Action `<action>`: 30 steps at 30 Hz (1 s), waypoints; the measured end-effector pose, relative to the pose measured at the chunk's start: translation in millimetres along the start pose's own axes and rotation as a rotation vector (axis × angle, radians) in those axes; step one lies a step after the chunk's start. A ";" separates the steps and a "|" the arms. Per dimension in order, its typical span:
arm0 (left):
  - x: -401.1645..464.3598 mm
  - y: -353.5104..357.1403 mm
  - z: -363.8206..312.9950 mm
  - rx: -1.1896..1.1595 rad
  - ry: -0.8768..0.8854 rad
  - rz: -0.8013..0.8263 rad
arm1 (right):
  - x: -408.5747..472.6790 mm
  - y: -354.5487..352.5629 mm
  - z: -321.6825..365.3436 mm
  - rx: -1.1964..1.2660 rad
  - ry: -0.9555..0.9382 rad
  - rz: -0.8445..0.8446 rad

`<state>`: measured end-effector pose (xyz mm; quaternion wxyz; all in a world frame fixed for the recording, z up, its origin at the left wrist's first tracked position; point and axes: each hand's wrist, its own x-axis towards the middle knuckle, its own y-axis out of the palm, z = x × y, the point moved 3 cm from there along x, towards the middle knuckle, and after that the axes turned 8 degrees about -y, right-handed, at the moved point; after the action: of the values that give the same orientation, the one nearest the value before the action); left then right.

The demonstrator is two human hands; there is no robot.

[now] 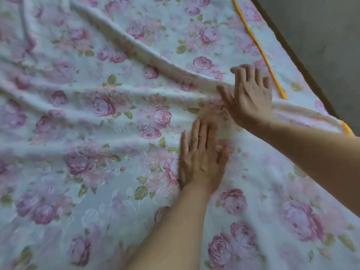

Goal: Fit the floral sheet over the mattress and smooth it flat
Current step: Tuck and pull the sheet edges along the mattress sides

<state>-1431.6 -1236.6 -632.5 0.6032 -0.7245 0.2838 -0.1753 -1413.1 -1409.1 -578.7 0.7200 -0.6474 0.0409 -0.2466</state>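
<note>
A white cotton sheet printed with pink roses and green leaves [101, 117] covers nearly the whole view, spread over the bed. It is not flat: several long ridges run across it from the upper left toward the right, the tallest a thick fold that curves down from the top centre and passes under the right hand. A narrow orange-yellow piped edge [259, 47] runs diagonally down the upper right, and a short bit of the same trim shows further down at the right border. Beyond that edge lies a dark brown strip [303, 61], then a grey floor [321, 26].

The left hand [200, 158] lies palm down on the sheet near the middle, fingers straight and close together, pointing away from the person; its grip is flat and holds nothing. The right hand [251, 96] reaches across from the right, also palm down, fingers spread wide and pressing on the thick fold just beside the piped edge. It grasps nothing either. The two hands are near each other, not touching.
</note>
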 end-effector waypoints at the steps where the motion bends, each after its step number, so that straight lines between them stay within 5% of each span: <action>1: 0.1 -0.6 -0.1 0.007 0.000 0.001 | 14.6 5.5 5.9 0.001 0.030 0.044; 7: -2.5 -2.6 -0.5 0.068 -0.021 -0.032 | 50.1 21.2 14.5 -0.038 -0.303 0.302; 19: -4.7 -3.4 4.6 0.116 -0.257 -0.068 | 56.1 32.8 -39.5 -0.061 -0.293 0.220; 23: 1.8 -19.3 8.1 -0.313 -0.330 -0.125 | 57.8 35.1 -40.8 -0.070 -0.327 0.226; 25: -8.2 -35.8 33.5 -0.469 -0.477 -0.305 | 58.7 36.4 -41.1 -0.088 -0.339 0.228; 27: -30.6 -40.6 76.1 -0.294 -0.765 -0.394 | 61.1 36.9 -40.0 -0.086 -0.345 0.239; 30: -53.4 -31.4 102.3 -0.052 -0.992 -0.171 | 64.1 36.7 -41.9 -0.062 -0.347 0.233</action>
<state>-1405.8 -1120.6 -618.8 0.6307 -0.7559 -0.0932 0.1486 -1361.8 -1472.0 -603.6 0.7197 -0.6928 -0.0017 -0.0449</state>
